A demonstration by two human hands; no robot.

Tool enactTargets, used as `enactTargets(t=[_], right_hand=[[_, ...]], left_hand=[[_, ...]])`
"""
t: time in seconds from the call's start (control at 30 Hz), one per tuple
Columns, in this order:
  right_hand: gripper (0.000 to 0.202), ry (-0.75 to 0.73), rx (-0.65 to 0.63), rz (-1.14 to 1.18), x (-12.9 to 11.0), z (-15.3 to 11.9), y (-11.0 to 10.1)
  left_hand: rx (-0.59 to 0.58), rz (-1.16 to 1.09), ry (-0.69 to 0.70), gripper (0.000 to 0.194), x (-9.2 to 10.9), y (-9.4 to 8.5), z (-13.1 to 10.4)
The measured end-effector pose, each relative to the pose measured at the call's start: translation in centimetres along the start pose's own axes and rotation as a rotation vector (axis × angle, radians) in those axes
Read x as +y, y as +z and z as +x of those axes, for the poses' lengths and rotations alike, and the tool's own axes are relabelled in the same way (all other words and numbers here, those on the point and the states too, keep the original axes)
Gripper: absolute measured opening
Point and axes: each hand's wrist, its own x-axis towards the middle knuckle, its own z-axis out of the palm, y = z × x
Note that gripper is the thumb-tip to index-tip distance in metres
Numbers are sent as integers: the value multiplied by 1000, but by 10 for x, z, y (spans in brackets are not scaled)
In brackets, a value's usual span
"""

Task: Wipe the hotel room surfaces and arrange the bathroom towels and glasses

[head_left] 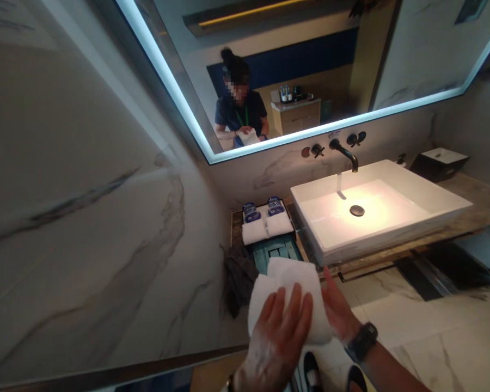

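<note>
Overhead, the lit mirror (pixel 310 65) fills twelve o'clock, its glowing edge running down toward the marble wall (pixel 85 218) at nine. In it, a reflection: dark top, white cloth held at the chest.

White rectangular basin (pixel 375 212) at two o'clock on the stone counter (pixel 473 209), drain dead centre, dark wall spout (pixel 345 152) above with two cross handles either side. Dark box (pixel 439 162) at the far right corner of the counter.

White folded towel (pixel 286 294) sits at six o'clock, low and close, directly under both my hands. Its long axis runs roughly from seven up to one. My left hand (pixel 280 337) lies flat on top, fingers spread and pressing, not clenched. My right hand (pixel 338 313), watch on the wrist, cups the towel's right edge, thumb up, fingers hidden behind the cloth. Left hand covers more of it; both touch it.

Beyond the towel at twelve, a teal slatted tray (pixel 275 250), then two rolled white cloths (pixel 266 227) side by side, two small blue-labelled packets (pixel 262 209) behind them. Writing on the packets too small to read. Dark cloth (pixel 239 275) crumpled at ten o'clock beside the tray.
</note>
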Motion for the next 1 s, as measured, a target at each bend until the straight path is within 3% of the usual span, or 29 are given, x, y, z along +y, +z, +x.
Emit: enactTargets(t=[0.1, 0.2, 0.3, 0.47, 0.63, 0.77, 0.9, 1.0], right_hand=[[59, 137, -26, 61, -19, 6, -6], [61, 249, -41, 130, -21, 3, -18], [61, 276, -9, 191, -25, -6, -24], [57, 205, 112, 247, -53, -18, -30], [56, 235, 108, 218, -73, -25, -37], [54, 149, 102, 122, -84, -29, -39], [57, 125, 87, 74, -89, -31, -44], [56, 132, 45, 69, -91, -37, -47]], left_hand=[[-28, 11, 111, 35, 27, 4, -22], [-90, 6, 130, 34, 43, 4, -26], [-41, 1, 116, 33, 57, 3, -16], [0, 29, 128, 32, 76, 3, 4], [-13, 45, 139, 32, 87, -2, 24], [29, 48, 180, 28, 93, -3, 40], [-57, -66, 147, 27, 101, 2, 52], [-192, -202, 121, 26, 98, -8, 69]])
